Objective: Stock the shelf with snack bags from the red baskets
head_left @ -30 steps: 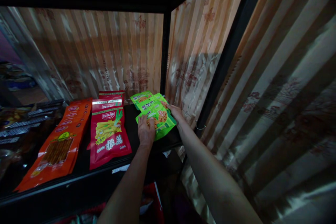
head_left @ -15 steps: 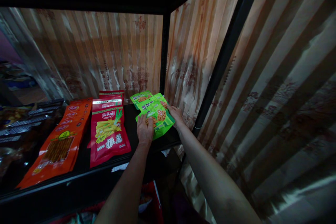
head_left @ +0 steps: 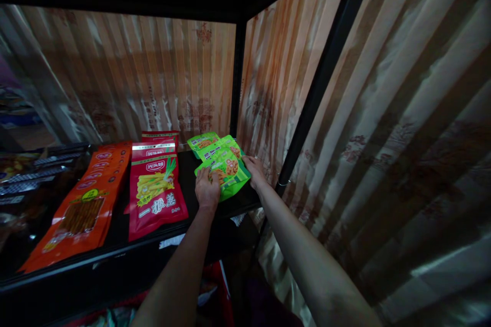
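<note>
A person's left grip (head_left: 207, 191) lies over the left side of a green snack pouch (head_left: 233, 173) while the right grip (head_left: 255, 171) meets its right edge, at the right end of a black shelf (head_left: 187, 166). Fingers bend at both sides, but whether either grip is pinched closed or merely pressing cannot be told. Contact from opposite edges probably serves to steady the limp pouch with its printed front facing up. Just beyond the grips, a middle green pouch (head_left: 210, 152) and a rear green pouch (head_left: 203, 141) lie partly overlapped, making at least three, apparently stepped so that each heading shows. Left of the left grip, at least three red packets (head_left: 157, 189), printed with a scallion and yellow sticks, overlap likewise, likely for easy reading. Farther left lie orange packets (head_left: 86, 204) with windows showing brown sticks, layered too closely to count, then dark packets (head_left: 34, 184), too dim to number. Nearer the wearer than the grips, two white labels (head_left: 171, 241) show near the shelf's front edge. To the right of the right grip, one black post (head_left: 307, 107) carries one wire loop (head_left: 284, 183), against pleated, patterned sheeting (head_left: 383, 127)
</note>
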